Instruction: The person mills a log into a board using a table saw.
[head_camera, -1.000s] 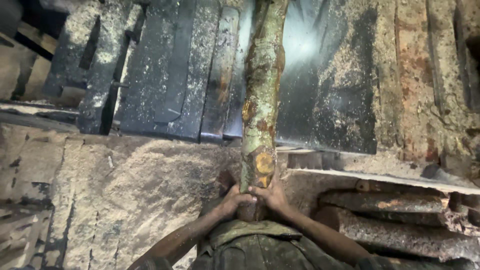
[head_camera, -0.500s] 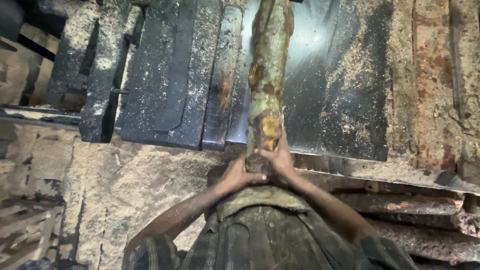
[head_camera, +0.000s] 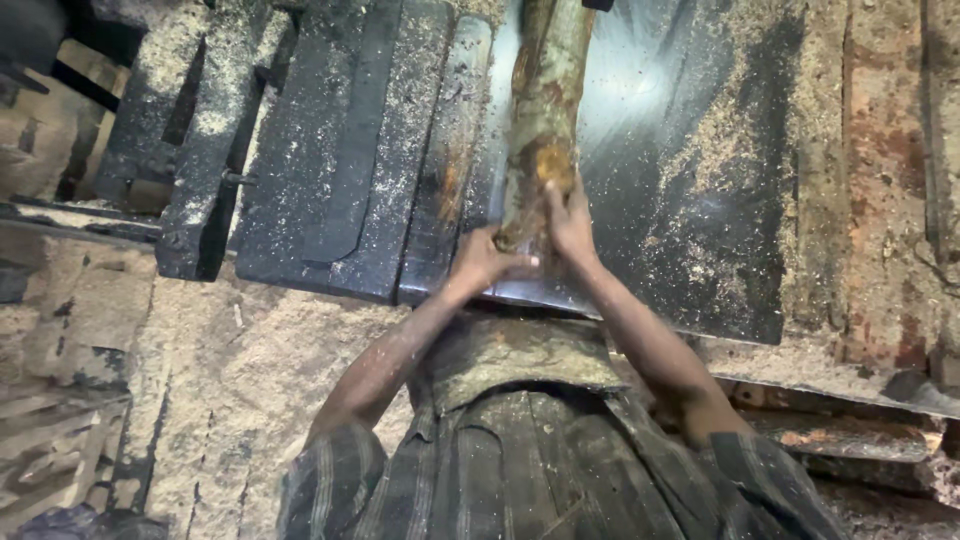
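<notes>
A rough, bark-covered log (head_camera: 545, 110) lies lengthwise on a dark steel machine table (head_camera: 690, 170), running away from me toward the top edge. My left hand (head_camera: 482, 262) presses against the log's near end from the left side. My right hand (head_camera: 568, 222) lies on the near end from the right, fingers up along the bark. Both arms reach forward over my striped shirt (head_camera: 520, 470). The far end of the log is cut off by the frame.
Sawdust coats the dark table plates (head_camera: 330, 150) and the ground (head_camera: 230, 370) at lower left. A rusty metal strip (head_camera: 885, 180) runs along the right. Stacked planks (head_camera: 50, 450) sit at far lower left, and dark gaps open between plates at upper left.
Both hands and the log have moved forward, away from me, across the table. My body has leaned in, so more of my shirt shows.
</notes>
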